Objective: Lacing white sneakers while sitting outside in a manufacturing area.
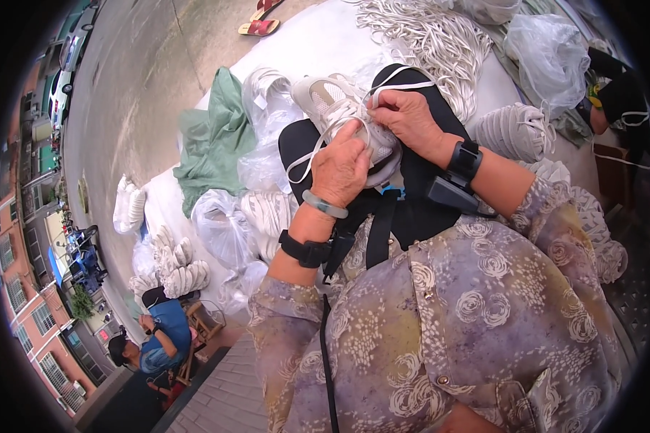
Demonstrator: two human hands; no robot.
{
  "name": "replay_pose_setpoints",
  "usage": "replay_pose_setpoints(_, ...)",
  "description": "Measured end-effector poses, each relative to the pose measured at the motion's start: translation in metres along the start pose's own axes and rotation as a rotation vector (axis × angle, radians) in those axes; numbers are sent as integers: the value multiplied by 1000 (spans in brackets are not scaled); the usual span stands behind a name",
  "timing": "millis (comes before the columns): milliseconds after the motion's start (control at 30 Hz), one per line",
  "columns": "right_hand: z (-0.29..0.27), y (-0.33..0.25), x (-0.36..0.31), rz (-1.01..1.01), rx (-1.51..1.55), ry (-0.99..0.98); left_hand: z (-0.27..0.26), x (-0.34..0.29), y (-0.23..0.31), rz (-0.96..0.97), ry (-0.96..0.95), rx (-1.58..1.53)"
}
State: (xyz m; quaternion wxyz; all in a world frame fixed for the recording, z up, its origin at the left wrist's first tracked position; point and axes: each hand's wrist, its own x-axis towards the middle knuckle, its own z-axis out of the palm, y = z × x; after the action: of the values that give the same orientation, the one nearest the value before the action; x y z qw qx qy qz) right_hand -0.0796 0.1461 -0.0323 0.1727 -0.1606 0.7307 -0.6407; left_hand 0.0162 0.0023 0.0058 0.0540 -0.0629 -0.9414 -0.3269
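Two bare hands met over a pale shoe (315, 94), which rested on the person's black-covered lap (440, 173), its toe pointing up and away to the left. The right hand (414, 126) was nearly closed, thumb and forefinger pinched together on a flat white lace (412, 86), its other fingers curled in behind. The left hand (339, 164) was likewise mostly closed, its fingers bent and their tips drawn together against the lacing at the shoe's opening; a loop of lace hung out to its left, though the exact grip was partly hidden by the knuckles. The hands stood close together but apart, the right a little farther from the body. Beyond the right knee spread a heap of loose white laces (440, 50), and near the right forearm lay a bundle of pale shoes (513, 132). A crumpled green cloth (213, 137) lay off to the left.
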Motion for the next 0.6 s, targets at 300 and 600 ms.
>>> replay_pose_setpoints(300, -3, -5, 6, -90, -413, -31, -24, -13, -7, -562, 330, -816)
replay_pose_setpoints(600, 5, -44, -11, -269, -176, -563, -24, -17, 1, -686, 415, -1299)
